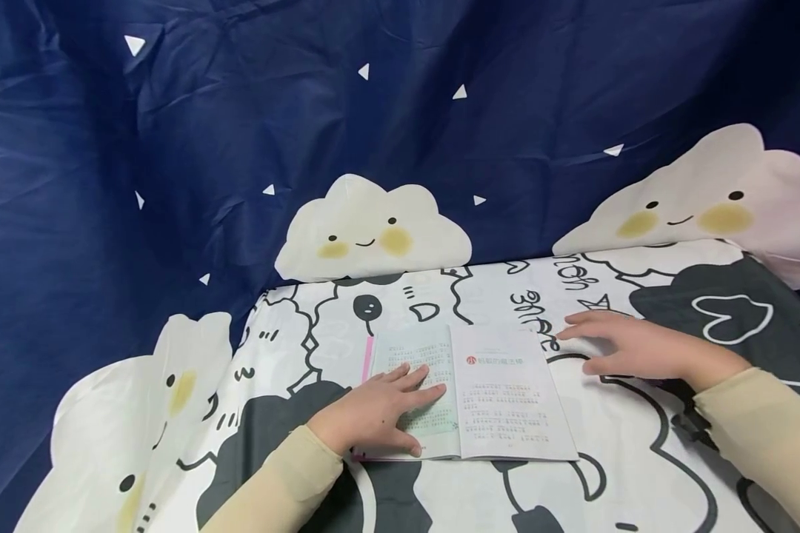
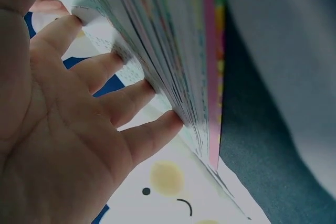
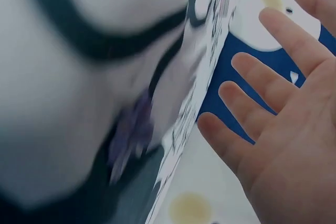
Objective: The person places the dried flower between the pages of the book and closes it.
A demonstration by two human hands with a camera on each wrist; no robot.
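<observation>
An open book (image 1: 507, 418) lies on the printed cloth, its left page tinted pale green and its right page white with a small red mark in the heading. My left hand (image 1: 380, 413) rests on the left page with spread fingers, covering part of the text. In the left wrist view, the fingertips of that hand (image 2: 63, 124) touch the page beside the thick stack of page edges and the pink cover edge (image 2: 211, 77). To the right of the book, my right hand (image 1: 640, 346) hovers over the cloth. Its fingers (image 3: 252, 124) are extended and hold nothing.
Black and white cartoon drawings cover the cloth (image 1: 467, 496). Behind it hangs a navy curtain (image 1: 413, 133) with white triangles. Smiling cloud shapes (image 1: 373, 222) line the back and left edges. A blurred purple thing (image 3: 131, 129) shows in the right wrist view.
</observation>
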